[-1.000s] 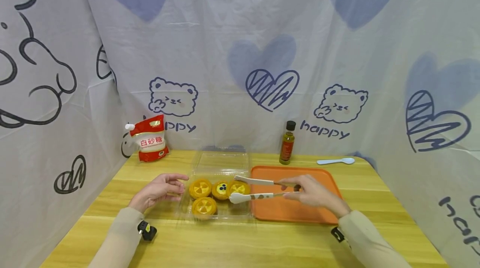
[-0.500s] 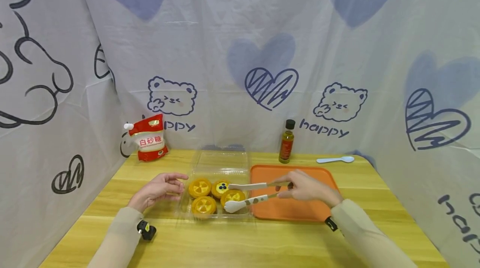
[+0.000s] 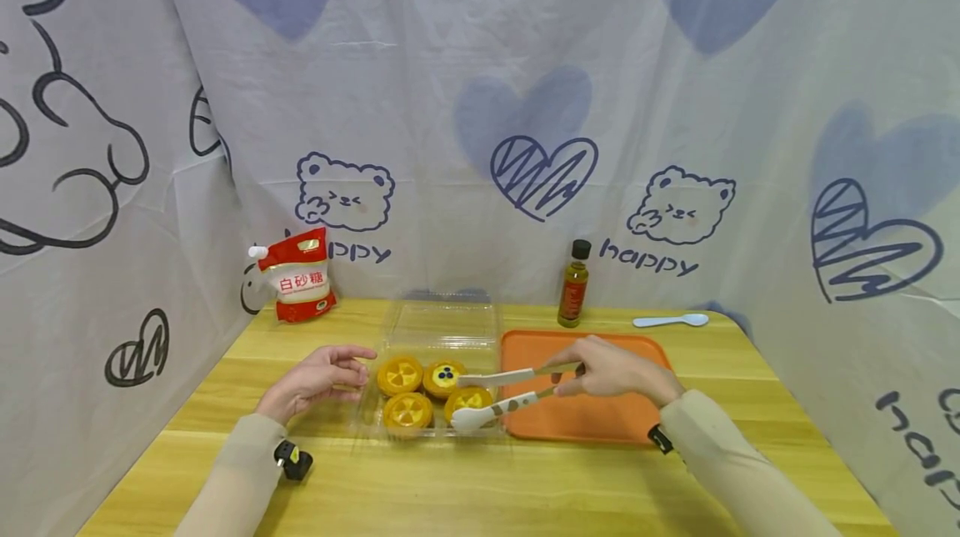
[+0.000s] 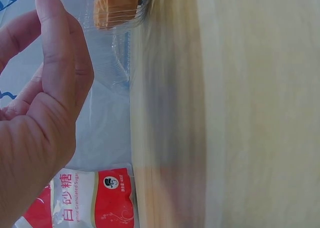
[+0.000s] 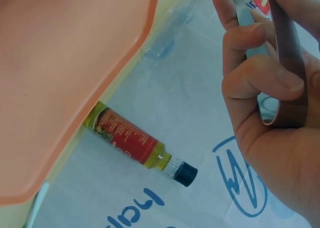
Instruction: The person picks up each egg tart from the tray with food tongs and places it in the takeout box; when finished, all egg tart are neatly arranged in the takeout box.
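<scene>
My right hand grips a pair of tongs near the hinge, its fingers wrapped round the metal bend in the right wrist view. The white tips are spread over the front right egg tart, which sits in the clear plastic box. Beside it in the box are a plain tart, another behind, and a tart topped with dark berries. At the box's left side my left hand hovers with loosely bent fingers, holding nothing.
An orange tray lies right of the box, under my right hand. Behind stand a red sugar bag, the box's raised lid and an oil bottle. A pale spoon lies at the back right.
The right hand and tongs have moved left and toward me. The right tart has shifted forward into the box's front right corner, and the tong tips now spread wider. The left hand stays put.
</scene>
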A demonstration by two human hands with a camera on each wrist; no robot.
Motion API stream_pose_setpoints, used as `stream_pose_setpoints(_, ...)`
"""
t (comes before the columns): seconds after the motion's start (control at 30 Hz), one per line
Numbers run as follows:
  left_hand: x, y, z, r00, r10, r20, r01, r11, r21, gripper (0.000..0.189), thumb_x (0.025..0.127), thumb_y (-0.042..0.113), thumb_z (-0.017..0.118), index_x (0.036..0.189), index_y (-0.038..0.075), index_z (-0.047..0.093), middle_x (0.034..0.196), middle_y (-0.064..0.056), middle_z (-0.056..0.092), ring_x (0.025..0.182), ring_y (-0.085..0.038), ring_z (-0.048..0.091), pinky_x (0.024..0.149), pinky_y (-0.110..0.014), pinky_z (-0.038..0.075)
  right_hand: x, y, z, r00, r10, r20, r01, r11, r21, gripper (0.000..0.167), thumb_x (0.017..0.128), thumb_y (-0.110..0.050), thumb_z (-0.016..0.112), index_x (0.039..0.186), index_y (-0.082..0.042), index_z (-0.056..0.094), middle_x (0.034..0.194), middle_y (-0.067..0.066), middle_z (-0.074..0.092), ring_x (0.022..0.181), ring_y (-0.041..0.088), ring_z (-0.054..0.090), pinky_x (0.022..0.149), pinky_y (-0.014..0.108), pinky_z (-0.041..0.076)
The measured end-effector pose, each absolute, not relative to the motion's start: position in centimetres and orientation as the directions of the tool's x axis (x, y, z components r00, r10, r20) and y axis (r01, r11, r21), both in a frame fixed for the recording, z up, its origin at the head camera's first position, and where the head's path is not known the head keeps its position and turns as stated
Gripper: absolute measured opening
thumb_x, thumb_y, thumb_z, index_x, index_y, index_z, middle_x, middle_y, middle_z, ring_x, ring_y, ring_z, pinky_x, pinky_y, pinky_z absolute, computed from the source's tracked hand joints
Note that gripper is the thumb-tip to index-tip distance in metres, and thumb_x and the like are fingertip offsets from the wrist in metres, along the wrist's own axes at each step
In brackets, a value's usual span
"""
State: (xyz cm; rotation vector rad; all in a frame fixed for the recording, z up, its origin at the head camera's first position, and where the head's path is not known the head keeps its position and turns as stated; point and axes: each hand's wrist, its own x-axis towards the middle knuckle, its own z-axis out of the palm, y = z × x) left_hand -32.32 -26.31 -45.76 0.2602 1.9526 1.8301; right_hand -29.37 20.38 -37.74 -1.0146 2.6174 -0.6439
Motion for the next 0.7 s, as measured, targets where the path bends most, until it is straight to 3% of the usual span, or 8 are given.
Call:
stream_pose_setpoints(0.23,-32.2,-26.23,-45.61,-0.883,0.428,-0.194,-0.168,0.098,0.981,0.06,0.09,-0.001,0.064,0.143,-0.009,0.037,0.1,-0.007,0.064,0.085,-0.016,0.065,0.075,-0.031,0.061,-29.48,20.48,-37.73,-0.732,-0.674,-0.095,-0.554,0.671,-0.493,0.04,0.09,-0.03,0.07,0.127,-0.014,0.067,0.111,-0.003,0.071,0.066,0.009,0.051,0.059,0.024,0.047)
stream_pose_setpoints(0.47,-32.32,-26.35,-45.73,-0.88,0.433,-0.194,-0.168,0.097,0.981,0.06,0.09,0.0,0.064,0.143,-0.009,0.037,0.099,-0.007,0.064,0.085,-0.016,0.065,0.076,-0.031,0.061,-29.6,20.93,-37.44,-0.734,-0.671,-0.103,-0.55,0.677,-0.489,0.041,0.09,-0.031,0.07,0.128,-0.017,0.066,0.113,-0.006,0.07,0.077,0.01,0.056,0.068,0.026,0.05)
stream_pose_setpoints(0.7,-32.43,-26.4,-45.8,-0.881,0.428,-0.203,-0.174,0.105,0.979,0.062,0.09,0.0,0.065,0.143,-0.01,0.036,0.098,-0.006,0.064,0.084,-0.016,0.065,0.076,-0.031,0.061,-29.71,21.01,-37.73,-0.738,-0.668,-0.098,-0.545,0.675,-0.497,0.039,0.091,-0.031,0.07,0.128,-0.017,0.067,0.114,-0.004,0.071,0.07,0.01,0.052,0.061,0.024,0.046)
